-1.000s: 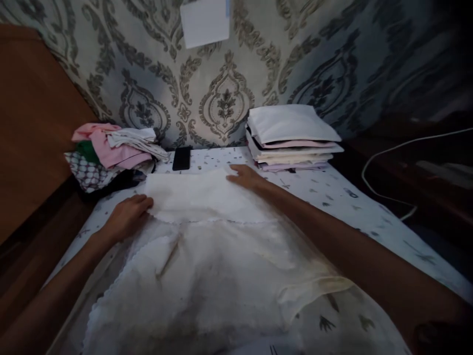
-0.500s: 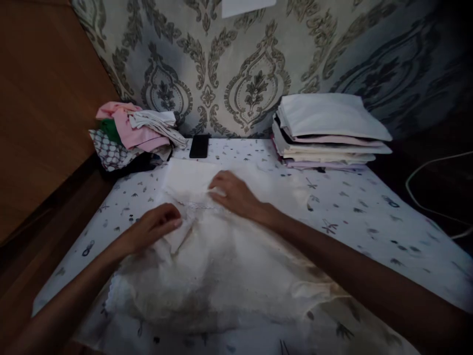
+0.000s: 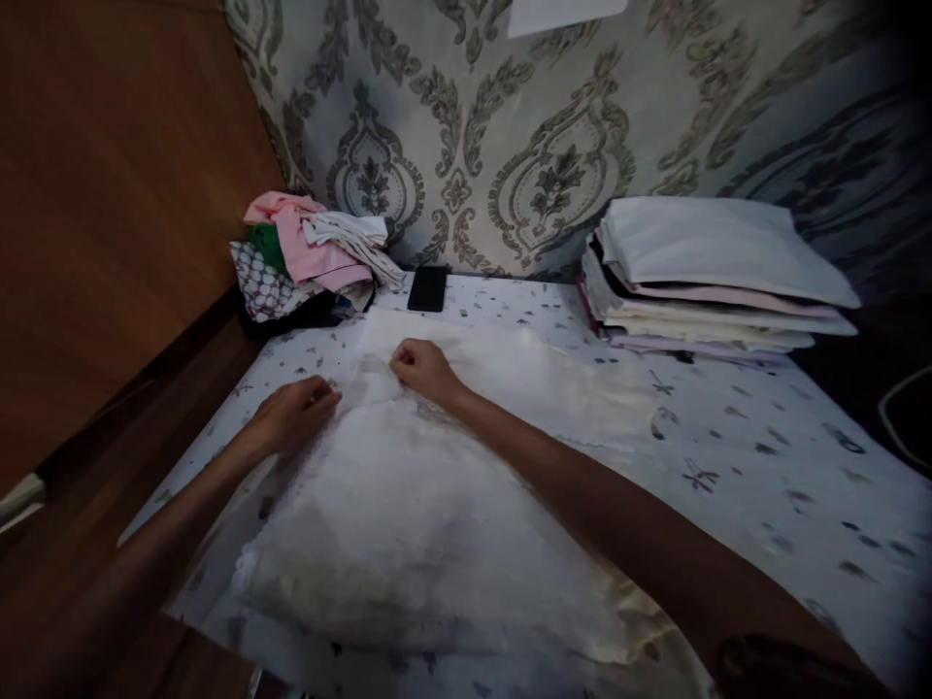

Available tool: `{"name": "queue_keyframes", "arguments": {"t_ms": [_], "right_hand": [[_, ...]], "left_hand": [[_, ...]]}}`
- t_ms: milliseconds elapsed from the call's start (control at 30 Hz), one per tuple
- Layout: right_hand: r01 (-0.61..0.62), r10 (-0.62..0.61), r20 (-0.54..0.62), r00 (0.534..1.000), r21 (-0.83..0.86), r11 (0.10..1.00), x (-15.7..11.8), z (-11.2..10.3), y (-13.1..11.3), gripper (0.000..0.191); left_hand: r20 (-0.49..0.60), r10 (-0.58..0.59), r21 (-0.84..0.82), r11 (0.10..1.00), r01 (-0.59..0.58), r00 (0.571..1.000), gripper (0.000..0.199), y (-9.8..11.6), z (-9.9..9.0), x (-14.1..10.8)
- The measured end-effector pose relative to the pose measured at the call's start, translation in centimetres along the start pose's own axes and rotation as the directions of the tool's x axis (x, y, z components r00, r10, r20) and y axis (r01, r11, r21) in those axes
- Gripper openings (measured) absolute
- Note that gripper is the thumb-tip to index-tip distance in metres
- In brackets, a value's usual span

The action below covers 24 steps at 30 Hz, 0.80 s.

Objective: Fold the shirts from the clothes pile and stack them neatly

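A thin white garment [image 3: 408, 495] with a scalloped, lace-like edge is spread over the bed in front of me, slightly creased. My left hand [image 3: 295, 413] is at its upper left edge, fingers curled and pressed together on the fabric. Farther up and to the right, my right hand [image 3: 426, 371] is closed in a pinch on the same cloth, near its far left corner. Between the two hands the fabric is raised in a soft, blurred fold. My right forearm crosses over the garment and hides part of it.
A tall stack of folded clothes [image 3: 728, 243] stands at the back right. A loose pile of clothes [image 3: 313, 252] lies at the back left, beside a black phone [image 3: 427, 289]. Patterned wallpaper [image 3: 466, 126] rises behind the bedsheet [image 3: 764, 485]; a brown wooden panel [image 3: 109, 194] borders the left.
My right hand has moved left and its fingers have closed on the cloth. My left hand has closed too, and the garment's upper left part is smoother. The view has turned slightly left.
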State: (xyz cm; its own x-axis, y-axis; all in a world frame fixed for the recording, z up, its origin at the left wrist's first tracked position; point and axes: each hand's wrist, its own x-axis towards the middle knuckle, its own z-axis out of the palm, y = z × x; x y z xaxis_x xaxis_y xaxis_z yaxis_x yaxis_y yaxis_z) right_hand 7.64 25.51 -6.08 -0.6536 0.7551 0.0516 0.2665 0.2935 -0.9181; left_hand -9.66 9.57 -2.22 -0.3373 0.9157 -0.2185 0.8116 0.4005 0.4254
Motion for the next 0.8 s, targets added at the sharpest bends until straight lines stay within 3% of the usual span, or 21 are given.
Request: {"name": "queue_keyframes", "arguments": {"t_ms": [67,133,233,333,400,500,567,633,700,800], "right_hand": [[-0.097,0.113,-0.024,0.993,0.365,0.926,0.2,-0.2,0.5,0.009],[-0.151,0.2,-0.015,0.98,0.6,0.785,0.1,-0.5,0.9,0.009],[-0.153,0.243,-0.009,0.97,0.756,0.637,-0.1,-1.1,1.4,0.015],[-0.139,0.223,0.013,0.975,0.814,0.564,-0.5,-1.2,1.9,0.02],[-0.156,0.185,0.055,0.981,0.792,0.59,-0.7,-0.9,1.9,0.021],[-0.204,0.098,0.198,0.975,0.632,0.748,-1.0,-0.1,1.8,0.012],[-0.172,0.036,0.263,0.964,0.516,0.839,-1.1,0.3,1.7,0.007],[-0.096,-0.026,0.25,0.968,0.466,0.88,-1.3,0.6,1.7,0.01],[-0.016,-0.082,0.198,0.977,0.447,0.894,-1.5,0.6,1.9,0.013],[0.111,-0.156,0.095,0.983,0.365,0.924,-2.2,-0.1,2.0,0.016]], "left_hand": [[-0.1,-0.042,0.089,0.995,0.05,0.994,0.037,0.7,0.5,2.1],[-0.151,-0.061,0.161,0.983,0.086,0.987,0.036,1.6,1.1,4.1],[-0.122,-0.068,0.203,0.975,0.092,0.99,0.027,2.4,1.8,6.1],[-0.141,-0.046,0.209,0.975,0.075,0.989,0.018,2.0,1.6,6.6],[-0.193,-0.069,0.233,0.966,0.114,0.979,0.016,1.5,1.2,6.2],[-0.222,-0.121,0.266,0.947,0.179,0.968,0.017,1.2,0.7,5.2],[-0.29,-0.08,0.278,0.946,0.164,0.954,0.021,1.6,0.7,4.4],[-0.385,0.038,0.269,0.96,0.073,0.922,0.026,2.3,1.0,3.5],[-0.416,0.211,0.236,0.964,-0.119,0.884,0.024,3.0,1.7,2.5],[-0.277,0.546,0.171,0.838,-0.519,0.791,0.021,3.8,3.2,0.3]]}}
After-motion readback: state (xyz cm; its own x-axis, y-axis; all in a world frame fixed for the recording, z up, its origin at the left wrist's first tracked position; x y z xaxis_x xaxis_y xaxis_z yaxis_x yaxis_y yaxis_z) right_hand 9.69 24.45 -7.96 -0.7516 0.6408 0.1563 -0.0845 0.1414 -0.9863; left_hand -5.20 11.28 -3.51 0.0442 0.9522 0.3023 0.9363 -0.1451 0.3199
